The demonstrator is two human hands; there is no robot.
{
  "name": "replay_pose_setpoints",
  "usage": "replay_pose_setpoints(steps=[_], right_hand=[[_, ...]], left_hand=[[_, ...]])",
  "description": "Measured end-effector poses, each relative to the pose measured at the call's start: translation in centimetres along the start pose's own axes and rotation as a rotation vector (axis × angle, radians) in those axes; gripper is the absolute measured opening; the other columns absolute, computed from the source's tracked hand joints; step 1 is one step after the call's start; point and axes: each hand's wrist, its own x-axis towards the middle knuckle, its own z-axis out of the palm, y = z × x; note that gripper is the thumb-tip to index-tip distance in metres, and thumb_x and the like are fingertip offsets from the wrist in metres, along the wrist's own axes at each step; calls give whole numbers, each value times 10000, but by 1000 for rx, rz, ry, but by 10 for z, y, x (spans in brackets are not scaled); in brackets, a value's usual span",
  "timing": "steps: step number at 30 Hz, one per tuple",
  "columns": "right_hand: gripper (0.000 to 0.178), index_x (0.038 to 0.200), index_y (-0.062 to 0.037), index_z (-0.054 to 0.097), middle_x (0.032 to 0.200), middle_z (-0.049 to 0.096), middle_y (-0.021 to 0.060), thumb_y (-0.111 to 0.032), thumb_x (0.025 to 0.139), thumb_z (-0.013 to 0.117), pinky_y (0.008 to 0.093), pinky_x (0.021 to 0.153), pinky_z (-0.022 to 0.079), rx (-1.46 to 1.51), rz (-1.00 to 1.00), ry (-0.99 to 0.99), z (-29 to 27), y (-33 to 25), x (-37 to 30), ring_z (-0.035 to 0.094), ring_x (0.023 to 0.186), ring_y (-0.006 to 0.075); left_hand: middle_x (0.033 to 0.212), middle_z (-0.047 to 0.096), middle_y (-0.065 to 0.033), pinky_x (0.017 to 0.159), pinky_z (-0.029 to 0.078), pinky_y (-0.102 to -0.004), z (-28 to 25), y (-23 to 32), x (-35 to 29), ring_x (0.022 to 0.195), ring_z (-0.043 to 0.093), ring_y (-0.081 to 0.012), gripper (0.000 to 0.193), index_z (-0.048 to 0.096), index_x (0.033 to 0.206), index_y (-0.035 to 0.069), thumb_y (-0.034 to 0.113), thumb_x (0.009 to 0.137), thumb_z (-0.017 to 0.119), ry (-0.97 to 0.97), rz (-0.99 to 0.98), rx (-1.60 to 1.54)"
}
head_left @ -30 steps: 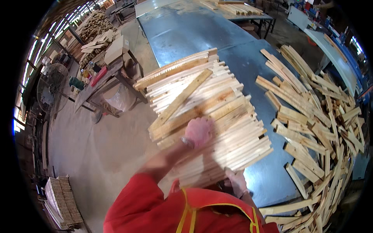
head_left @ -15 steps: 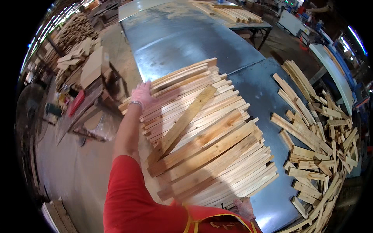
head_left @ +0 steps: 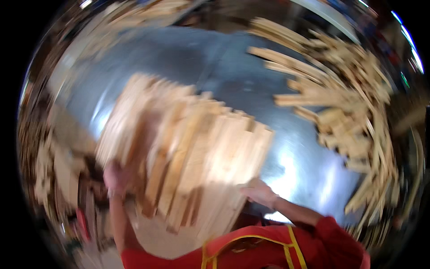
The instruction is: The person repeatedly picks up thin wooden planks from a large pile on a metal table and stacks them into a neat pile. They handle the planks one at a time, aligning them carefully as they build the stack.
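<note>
A wide layer of pale wooden slats (head_left: 224, 148) lies side by side on a metal-topped table, with ragged far ends. Several darker slats (head_left: 181, 157) rest on top of it, their near ends reaching past the table edge. My left hand (head_left: 117, 177) is at the near end of the layer's left side, seemingly touching the slats; motion smears its fingers. On the opposite side, my right hand (head_left: 260, 193) touches the right edge of the layer near its front corner. Blur and the wood hide how its fingers are bent.
The grey metal table (head_left: 242, 89) extends beyond the slats. A loose heap of short wood offcuts (head_left: 345, 121) covers its right side. More boards (head_left: 152, 11) lie at the far left. Beside the table on the left are a brown carton-like box (head_left: 67, 172) and a red object (head_left: 83, 224).
My view has swung to the right and blurred. My left hand has shifted from the layer's far side to its left near end; my right hand has come fully into view at the right edge.
</note>
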Motion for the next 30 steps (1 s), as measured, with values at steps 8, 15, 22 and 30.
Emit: replay_pose_setpoints(steps=[8,15,22,30], right_hand=[[921,1676,-63,219,1315,695,231,-489,972,632,470,1035,517,-159,-349,57,9,53,-32,679,1191,408],[810,1619,-17,369,1171,700,182,-375,951,656,415,985,509,216,-531,396,-32,197,-162,661,1089,321],[884,1670,-60,321,1454,622,231,-416,976,739,397,1120,507,505,-557,1033,-94,351,-414,611,1342,310],[937,1676,-88,329,1578,522,240,-350,924,822,448,1191,453,40,-716,1827,-46,370,-676,522,1455,357]], left_hand=[[1293,659,-224,944,529,-540,16,-41,-69,1208,636,-426,585,582,1351,57,473,949,675,445,288,384],[1280,724,-129,930,589,-408,6,162,-225,1059,709,-259,561,568,1509,83,429,1068,575,337,722,270],[1160,716,-161,933,575,-479,86,312,-343,1074,690,-322,534,715,1247,34,395,870,827,-107,1177,-236],[1053,654,-182,791,539,-534,25,452,-400,932,649,-428,641,654,1249,59,309,695,861,-440,1302,-275]])
